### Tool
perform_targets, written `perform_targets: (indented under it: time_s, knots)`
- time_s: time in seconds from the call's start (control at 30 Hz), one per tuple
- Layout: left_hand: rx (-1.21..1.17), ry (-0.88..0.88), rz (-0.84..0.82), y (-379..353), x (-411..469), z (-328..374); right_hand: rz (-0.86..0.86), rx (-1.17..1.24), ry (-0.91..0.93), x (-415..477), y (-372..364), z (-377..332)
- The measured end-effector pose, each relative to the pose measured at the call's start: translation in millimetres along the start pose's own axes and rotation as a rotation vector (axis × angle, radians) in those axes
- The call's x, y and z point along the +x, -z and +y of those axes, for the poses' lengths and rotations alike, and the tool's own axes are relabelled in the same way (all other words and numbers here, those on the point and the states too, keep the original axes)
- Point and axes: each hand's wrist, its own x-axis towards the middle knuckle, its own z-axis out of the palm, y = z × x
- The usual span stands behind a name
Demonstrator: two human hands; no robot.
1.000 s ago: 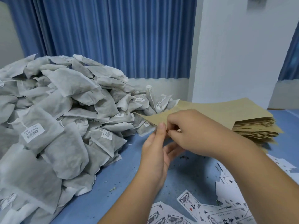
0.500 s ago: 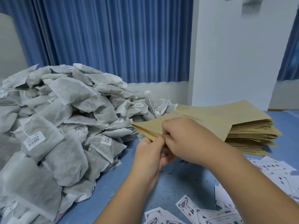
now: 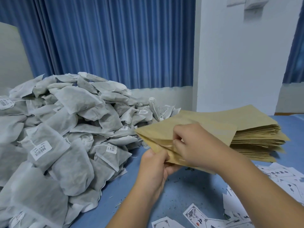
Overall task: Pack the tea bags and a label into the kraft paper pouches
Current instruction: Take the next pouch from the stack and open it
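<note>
One pouch (image 3: 164, 137) is held just left of the stack (image 3: 256, 139), mouth partly parted. The lower lip is pinched by the left hand (image 3: 154, 165), the upper by the right hand (image 3: 194, 145). The paper is judged light, thin and easily creased, best gripped at the mouth edges.

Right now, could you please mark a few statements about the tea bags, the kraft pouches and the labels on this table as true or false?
1. Both the left hand and the right hand hold one tan kraft paper pouch. True.
2. The heap of grey-white mesh tea bags lies to the right of the stack of tan kraft pouches. False: it lies to the left of the stack.
3. Scattered white printed paper labels lie on the blue table. True.
4. A tea bag sticks out of the held pouch. False: none shows at its mouth.
</note>
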Motion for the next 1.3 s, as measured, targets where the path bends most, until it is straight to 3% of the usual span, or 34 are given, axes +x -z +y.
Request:
perform_targets:
  time_s: [0.13,0.23,0.37,0.53,0.67,0.97,1.17,1.3]
  knots:
    - [-0.064,-0.012,0.010,-6,-2,0,0.088,0.060,-0.002,-1,11,2]
    - [0.019,-0.007,0.041,-11,-5,0,0.132,-0.023,0.053,-1,9,-9]
    - [0.128,0.074,0.063,-11,-9,-1,0.082,-0.189,0.160,-2,-4,-24]
    - [0.065,0.126,0.201,-4,-8,6,0.062,-0.275,0.107,-3,-9,-30]
    - [0.197,0.078,0.308,-7,-7,10,-0.072,-0.365,0.037,-6,-19,-38]
    - [0.559,0.027,0.359,10,1,14,-0.096,-0.367,0.029,-5,-23,-52]
    - [0.251,0.306,0.308,13,-8,4,0.170,-0.260,-0.144,-3,4,-32]
    - [0.280,0.182,0.268,4,-8,10,0.197,-0.221,-0.151,-3,9,-29]
